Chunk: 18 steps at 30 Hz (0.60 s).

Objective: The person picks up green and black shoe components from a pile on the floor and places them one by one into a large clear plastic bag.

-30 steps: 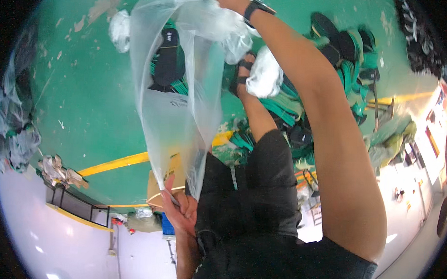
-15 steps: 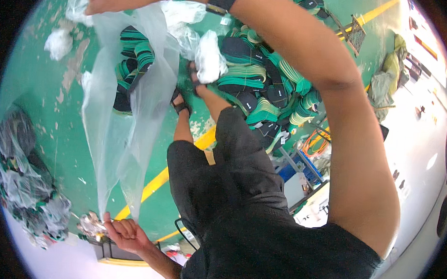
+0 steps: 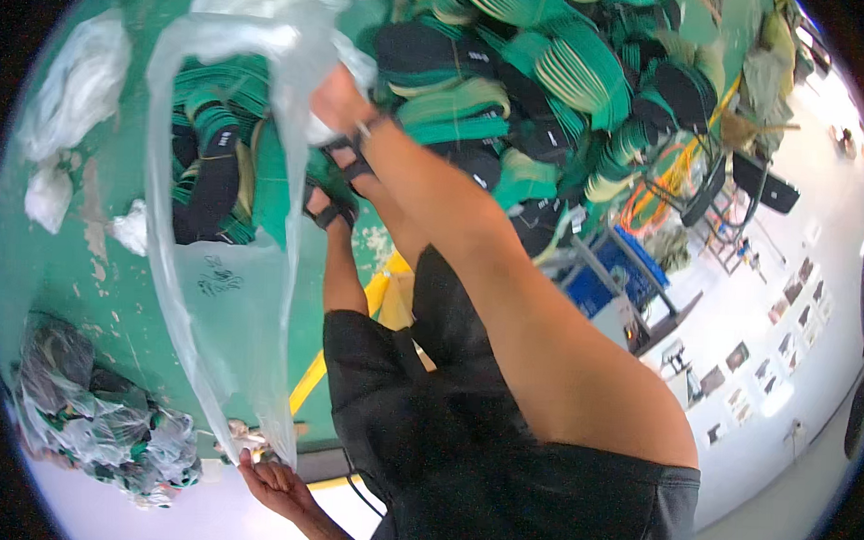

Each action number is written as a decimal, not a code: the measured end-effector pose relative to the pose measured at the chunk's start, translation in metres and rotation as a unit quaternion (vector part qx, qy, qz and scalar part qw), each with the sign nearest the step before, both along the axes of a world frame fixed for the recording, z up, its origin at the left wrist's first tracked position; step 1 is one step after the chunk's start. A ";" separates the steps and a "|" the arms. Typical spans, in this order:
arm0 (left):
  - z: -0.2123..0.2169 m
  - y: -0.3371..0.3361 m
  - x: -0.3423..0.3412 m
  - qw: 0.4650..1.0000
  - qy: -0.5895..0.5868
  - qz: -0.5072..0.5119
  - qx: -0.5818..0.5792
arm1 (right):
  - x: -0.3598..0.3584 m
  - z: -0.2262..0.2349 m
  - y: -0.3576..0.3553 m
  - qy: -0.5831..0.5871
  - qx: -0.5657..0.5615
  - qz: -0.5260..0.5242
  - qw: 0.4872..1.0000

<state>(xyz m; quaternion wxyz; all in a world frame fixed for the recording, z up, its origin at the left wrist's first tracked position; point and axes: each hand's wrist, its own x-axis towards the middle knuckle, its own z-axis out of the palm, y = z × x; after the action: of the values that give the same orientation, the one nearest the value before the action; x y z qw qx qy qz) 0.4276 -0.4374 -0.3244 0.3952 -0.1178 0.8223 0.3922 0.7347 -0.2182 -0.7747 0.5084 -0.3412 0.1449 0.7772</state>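
Observation:
A large clear plastic bag (image 3: 223,306) hangs stretched between my two hands over the green floor. My right hand (image 3: 335,100), a dark band on its wrist, grips the bag's upper end near a heap of green and black flat pieces (image 3: 514,92). My left hand (image 3: 271,476) pinches the bag's lower corner at the bottom of the view. Through the plastic I see a smaller stack of the green and black pieces (image 3: 211,181). My legs in black shorts and my sandalled feet (image 3: 331,207) lie between the hands.
A bundle of filled plastic bags (image 3: 98,420) sits at the lower left. Crumpled white plastic (image 3: 77,91) lies at the upper left. A yellow floor line (image 3: 374,297) runs under my legs. A blue crate (image 3: 622,277) and metal frames stand to the right.
My right hand has come down from the top edge toward the middle with the bag's upper end. My left hand keeps hold of the lower corner; the view has swung toward the heap.

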 end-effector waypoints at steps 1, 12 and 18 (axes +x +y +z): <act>0.006 -0.009 -0.009 0.999 -0.021 -0.019 0.024 | -0.014 0.023 0.042 0.033 0.131 0.005 0.991; -0.018 -0.005 0.030 0.994 -0.107 -0.022 0.018 | 0.200 0.070 -0.088 -0.683 0.308 0.648 0.138; -0.031 -0.013 0.019 0.986 -0.153 -0.051 0.051 | 0.195 0.068 -0.114 -0.666 0.274 0.691 0.064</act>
<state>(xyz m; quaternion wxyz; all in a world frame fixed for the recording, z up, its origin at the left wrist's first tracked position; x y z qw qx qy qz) 0.4467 -0.4505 -0.3554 0.5416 -0.1141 0.7359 0.3900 0.9298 -0.3321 -0.7063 -0.3145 -0.5004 -0.7778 0.2137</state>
